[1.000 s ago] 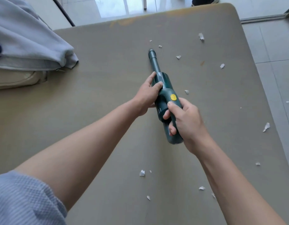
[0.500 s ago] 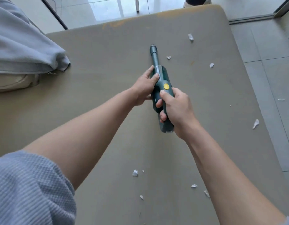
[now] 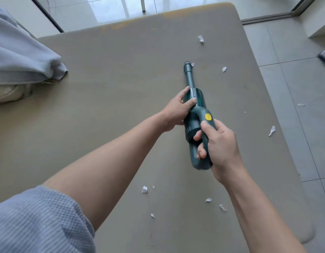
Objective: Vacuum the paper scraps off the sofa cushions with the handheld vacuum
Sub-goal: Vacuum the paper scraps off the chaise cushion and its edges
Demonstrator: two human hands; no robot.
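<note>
Here, vacuum (image 3: 196, 114) lengthwise, nozzle (image 3: 187, 67) pointing away

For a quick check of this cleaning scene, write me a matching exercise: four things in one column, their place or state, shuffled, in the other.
Column one:
1. left hand
2. right hand
3. yellow button
4. grey cloth

Column two:
A. heaped at the cushion's far left
B. wrapped round the vacuum's rear handle
C. on top of the vacuum, just ahead of the thumb
D. holding the clear front barrel

Pairs: 1-D, 2-B, 3-C, 4-A
</note>
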